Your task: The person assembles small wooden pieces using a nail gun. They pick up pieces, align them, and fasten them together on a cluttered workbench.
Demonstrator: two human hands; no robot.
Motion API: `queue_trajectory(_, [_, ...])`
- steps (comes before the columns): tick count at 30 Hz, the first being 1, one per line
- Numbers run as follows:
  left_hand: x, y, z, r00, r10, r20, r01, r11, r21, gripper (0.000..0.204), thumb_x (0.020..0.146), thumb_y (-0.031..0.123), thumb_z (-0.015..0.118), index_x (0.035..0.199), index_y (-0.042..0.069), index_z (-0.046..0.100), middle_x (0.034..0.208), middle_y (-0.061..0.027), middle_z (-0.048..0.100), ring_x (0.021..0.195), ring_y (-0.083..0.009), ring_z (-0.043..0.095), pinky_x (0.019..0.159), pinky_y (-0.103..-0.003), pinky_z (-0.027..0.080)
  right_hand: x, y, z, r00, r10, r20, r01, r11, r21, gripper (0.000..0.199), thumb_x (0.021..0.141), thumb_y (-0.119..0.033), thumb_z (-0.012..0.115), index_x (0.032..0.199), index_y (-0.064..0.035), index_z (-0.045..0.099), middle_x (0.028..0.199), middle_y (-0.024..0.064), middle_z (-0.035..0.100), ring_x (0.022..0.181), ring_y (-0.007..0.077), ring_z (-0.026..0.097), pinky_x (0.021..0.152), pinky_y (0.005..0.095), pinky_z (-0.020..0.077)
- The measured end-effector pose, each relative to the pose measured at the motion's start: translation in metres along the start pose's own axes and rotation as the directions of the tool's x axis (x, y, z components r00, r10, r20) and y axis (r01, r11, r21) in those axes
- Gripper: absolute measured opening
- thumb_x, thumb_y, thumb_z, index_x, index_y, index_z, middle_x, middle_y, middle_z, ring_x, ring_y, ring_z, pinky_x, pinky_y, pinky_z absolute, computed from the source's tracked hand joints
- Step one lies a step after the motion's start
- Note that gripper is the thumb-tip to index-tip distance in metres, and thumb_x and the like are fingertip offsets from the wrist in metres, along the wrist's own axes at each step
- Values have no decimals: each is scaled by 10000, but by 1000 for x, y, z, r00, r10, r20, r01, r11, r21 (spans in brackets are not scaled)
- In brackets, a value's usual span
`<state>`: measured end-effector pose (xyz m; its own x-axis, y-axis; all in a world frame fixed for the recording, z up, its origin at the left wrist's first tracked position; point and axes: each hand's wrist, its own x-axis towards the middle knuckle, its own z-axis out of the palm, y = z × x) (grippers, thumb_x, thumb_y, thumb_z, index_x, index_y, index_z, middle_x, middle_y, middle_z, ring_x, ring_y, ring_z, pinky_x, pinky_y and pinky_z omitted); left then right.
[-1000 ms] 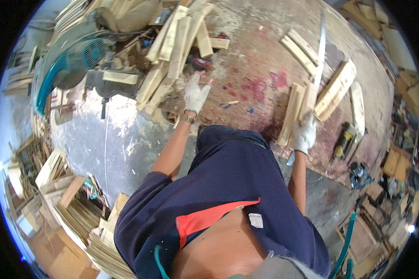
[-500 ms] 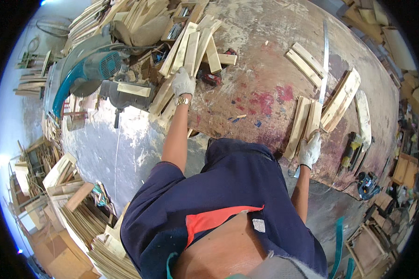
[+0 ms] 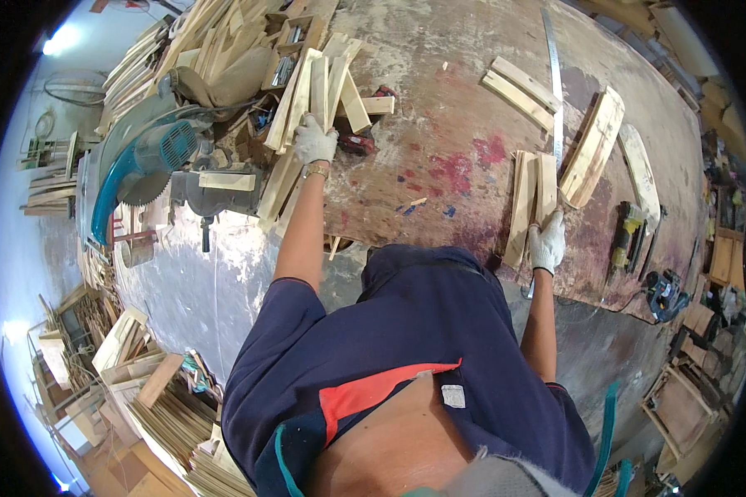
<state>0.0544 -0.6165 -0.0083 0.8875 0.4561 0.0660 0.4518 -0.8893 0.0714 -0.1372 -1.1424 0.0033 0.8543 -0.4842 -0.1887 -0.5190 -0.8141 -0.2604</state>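
My left hand (image 3: 315,142), in a pale work glove, closes on the near end of a narrow wooden strip (image 3: 319,89). That strip lies among several others on the left of the workbench; the palm side and fingertips are partly hidden. My right hand (image 3: 547,242), also gloved, is closed around the near end of another wooden strip (image 3: 547,186) on the right. A second wooden strip (image 3: 520,199) lies alongside it. Just beyond, a long metal ruler (image 3: 554,91) runs away over the bench. A wider wooden board (image 3: 593,149) rests to its right.
A teal miter saw (image 3: 153,161) with an exposed toothed blade stands left. By the strips lies a red and black power tool (image 3: 356,146). At right are a yellow and black tool (image 3: 626,236), a blue power tool (image 3: 667,296) and a curved board (image 3: 641,170). Two strips (image 3: 518,99) lie farther back.
The whole view has shifted slightly. My left hand has moved a little farther forward over the strips. The right hand keeps its place at the end of its strip.
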Motion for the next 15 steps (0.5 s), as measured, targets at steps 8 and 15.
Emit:
queue_trajectory(8, [21,-31,-4,989,146,27,-110,845,-523,666,869,491,766,1294,0,617,1139,-279,716,1069,-416,698,899,-484,530,-9,-27,-15,953,-166,-254,197,975,101,782,859,-322,782,1498,-35,433,1297,287,594,1159,459,615,959,520,523])
queue_trajectory(15, [-109,67,-53,802,547,241,84,296,-951,677,977,165,727,1527,-70,408,1445,-196,576,1254,-200,591,1040,-309,484,-36,-120,-64,942,-272,196,8,604,797,676,990,-286,705,1495,64,424,1310,170,619,1147,245,632,928,364,532])
